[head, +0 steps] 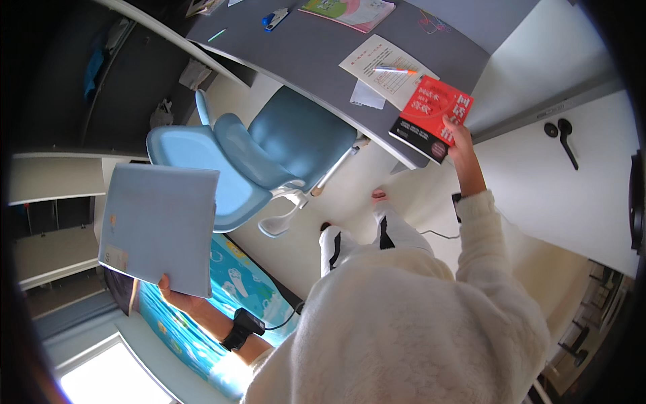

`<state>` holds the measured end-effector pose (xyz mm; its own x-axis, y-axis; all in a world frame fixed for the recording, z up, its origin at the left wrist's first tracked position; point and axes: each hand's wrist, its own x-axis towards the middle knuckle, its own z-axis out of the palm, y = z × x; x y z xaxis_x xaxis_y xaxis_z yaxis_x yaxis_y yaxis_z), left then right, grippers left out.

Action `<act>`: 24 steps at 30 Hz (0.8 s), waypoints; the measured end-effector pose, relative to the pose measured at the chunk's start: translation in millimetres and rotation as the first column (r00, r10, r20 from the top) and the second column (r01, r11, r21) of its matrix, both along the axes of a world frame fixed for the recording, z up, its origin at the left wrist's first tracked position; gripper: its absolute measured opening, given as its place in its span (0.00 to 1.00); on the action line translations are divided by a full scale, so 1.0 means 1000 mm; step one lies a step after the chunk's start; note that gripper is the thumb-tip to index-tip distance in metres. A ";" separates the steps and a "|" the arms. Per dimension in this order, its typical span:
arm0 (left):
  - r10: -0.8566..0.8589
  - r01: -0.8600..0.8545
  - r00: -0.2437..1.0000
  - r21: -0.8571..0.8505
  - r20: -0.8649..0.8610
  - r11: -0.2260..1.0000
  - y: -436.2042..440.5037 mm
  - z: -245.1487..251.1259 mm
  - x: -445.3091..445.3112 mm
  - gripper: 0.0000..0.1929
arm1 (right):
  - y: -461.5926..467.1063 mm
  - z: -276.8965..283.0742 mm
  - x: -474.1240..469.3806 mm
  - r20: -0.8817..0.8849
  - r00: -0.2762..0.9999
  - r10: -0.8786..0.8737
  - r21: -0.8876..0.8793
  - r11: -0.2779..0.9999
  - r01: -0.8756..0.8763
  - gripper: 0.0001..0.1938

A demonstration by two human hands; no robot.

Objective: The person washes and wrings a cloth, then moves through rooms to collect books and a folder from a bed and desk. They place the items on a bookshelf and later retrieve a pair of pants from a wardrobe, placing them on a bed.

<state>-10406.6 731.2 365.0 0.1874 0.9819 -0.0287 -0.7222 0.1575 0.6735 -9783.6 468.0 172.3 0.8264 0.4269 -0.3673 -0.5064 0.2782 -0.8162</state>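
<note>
At the lower left, my left hand [179,298] grips the bottom edge of a grey-blue document folder [159,227], its thumb on the cover. The folder is closed and held out in front of shelving. On the right, my right hand [458,136] holds a red and black paperback book [429,118] by its right side, over the desk's near corner. The book's cover faces up and bears writing. Its far corner overlaps a printed sheet [373,55], on which an orange and white pen [396,70] lies. A small torn piece of white paper [367,95] shows beside that sheet.
A blue swivel chair [303,136] stands against the grey desk [313,65]. Farther back on the desk are a booklet [348,12], a blue and white correction tape [275,19] and tangled string [434,22]. A white door [595,192] is at right; a bed with patterned blue bedding [247,272] at lower left.
</note>
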 end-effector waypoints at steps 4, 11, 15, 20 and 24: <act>-0.071 0.071 0.997 -0.045 -0.006 0.996 -0.044 0.018 -0.023 0.24 | 0.014 0.010 -0.005 0.006 0.996 -0.087 -0.129 0.988 0.087 0.16; -0.132 0.130 0.991 0.059 0.017 0.990 -0.085 0.051 0.003 0.24 | 0.025 0.018 -0.027 0.037 0.993 -0.111 -0.331 0.936 0.117 0.17; -0.186 0.181 0.981 0.083 0.055 0.980 -0.090 0.057 0.022 0.23 | 0.025 0.015 -0.011 0.092 0.989 -0.116 -0.399 0.906 0.144 0.17; -0.077 0.074 0.995 0.059 0.060 0.996 -0.093 0.056 0.041 0.27 | 0.030 0.008 -0.008 0.146 0.979 -0.145 -0.374 0.908 0.190 0.17; -0.118 0.113 0.992 0.096 0.047 0.989 -0.097 0.064 0.048 0.29 | 0.036 -0.002 -0.002 0.143 0.980 -0.139 -0.430 0.883 0.188 0.18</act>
<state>-10358.9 634.5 429.4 0.2983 0.9515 0.0749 -0.7374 0.1799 0.6511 -9785.4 504.1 170.3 0.9144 0.0970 -0.3930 -0.3899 -0.0498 -0.9195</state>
